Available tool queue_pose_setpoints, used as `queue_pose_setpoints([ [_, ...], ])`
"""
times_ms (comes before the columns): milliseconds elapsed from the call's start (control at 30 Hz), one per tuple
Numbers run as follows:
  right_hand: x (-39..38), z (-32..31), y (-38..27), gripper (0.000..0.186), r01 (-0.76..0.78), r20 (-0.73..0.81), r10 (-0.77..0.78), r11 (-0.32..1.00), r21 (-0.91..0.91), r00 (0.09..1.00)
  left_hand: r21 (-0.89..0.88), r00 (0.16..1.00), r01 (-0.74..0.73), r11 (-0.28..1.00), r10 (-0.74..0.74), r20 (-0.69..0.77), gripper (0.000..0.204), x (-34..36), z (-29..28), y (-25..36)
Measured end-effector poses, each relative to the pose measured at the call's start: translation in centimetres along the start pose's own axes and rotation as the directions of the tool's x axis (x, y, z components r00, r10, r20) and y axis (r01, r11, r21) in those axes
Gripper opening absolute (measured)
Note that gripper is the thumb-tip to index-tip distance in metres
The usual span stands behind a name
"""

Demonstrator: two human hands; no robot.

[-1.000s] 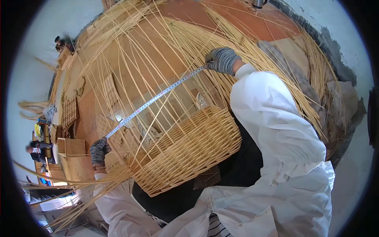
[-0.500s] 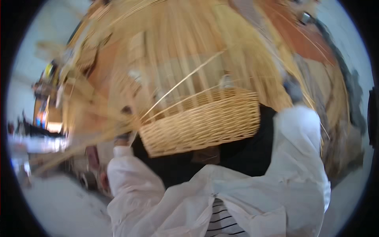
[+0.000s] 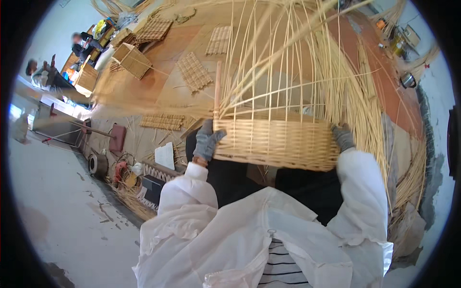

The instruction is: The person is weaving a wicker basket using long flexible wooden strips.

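A half-woven wicker basket [image 3: 278, 144], pale and rectangular, spans my lap between both hands. Long thin stakes [image 3: 288, 67] rise from its rim and fan away from me. At the near left corner a thicker reddish rod [image 3: 217, 91] stands up, with loose canes running off left and up right beside it. My left hand [image 3: 206, 140], in a grey glove, is closed round that corner, thumb on the woven side. Gloved likewise, my right hand [image 3: 343, 138] grips the basket's right end; part of its fingers is hidden behind the wall.
Bundled canes [image 3: 357, 110] lie along the right. Flat woven panels [image 3: 193, 72] and a box-shaped basket [image 3: 132, 61] rest on the floor ahead. A dark red mallet-like block [image 3: 117, 138] and a metal ring [image 3: 98, 164] are at left. Two people [image 3: 86, 45] sit far left.
The basket has turned nearly level and sits farther right in view. My left hand has come onto its left corner, and my right hand has come down to its right end.
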State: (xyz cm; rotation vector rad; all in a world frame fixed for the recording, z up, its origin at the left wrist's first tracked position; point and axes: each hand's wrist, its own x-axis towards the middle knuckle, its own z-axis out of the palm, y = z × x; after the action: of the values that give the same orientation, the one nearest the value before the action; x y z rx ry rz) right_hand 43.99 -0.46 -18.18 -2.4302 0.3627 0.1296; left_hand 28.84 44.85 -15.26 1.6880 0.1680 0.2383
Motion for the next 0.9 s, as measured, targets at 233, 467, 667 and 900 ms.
queue_pose_setpoints([
  [233,-1.0,-2.9,2.9,0.036,0.127,0.084,-0.188,0.87,0.477,0.979,-0.226,0.99,0.098,0.969,-0.072,0.123,0.032,1.7,-4.3,-1.8],
  [467,0.5,-0.4,2.1,0.038,0.097,0.006,-0.133,0.75,0.654,0.991,0.794,0.916,-0.307,0.525,-0.064,0.396,0.04,0.1,-7.7,2.2],
  [667,-0.7,2.5,2.7,0.023,0.259,-0.155,-0.213,0.661,0.705,0.965,0.833,0.869,-0.467,0.296,-0.02,0.494,0.045,-5.0,-7.9,-0.6],
  [900,-1.9,0.7,4.5,0.039,0.286,-0.262,-0.164,0.787,0.546,0.951,0.401,0.96,-0.281,0.872,0.253,0.124,0.064,1.6,-5.2,2.8],
])
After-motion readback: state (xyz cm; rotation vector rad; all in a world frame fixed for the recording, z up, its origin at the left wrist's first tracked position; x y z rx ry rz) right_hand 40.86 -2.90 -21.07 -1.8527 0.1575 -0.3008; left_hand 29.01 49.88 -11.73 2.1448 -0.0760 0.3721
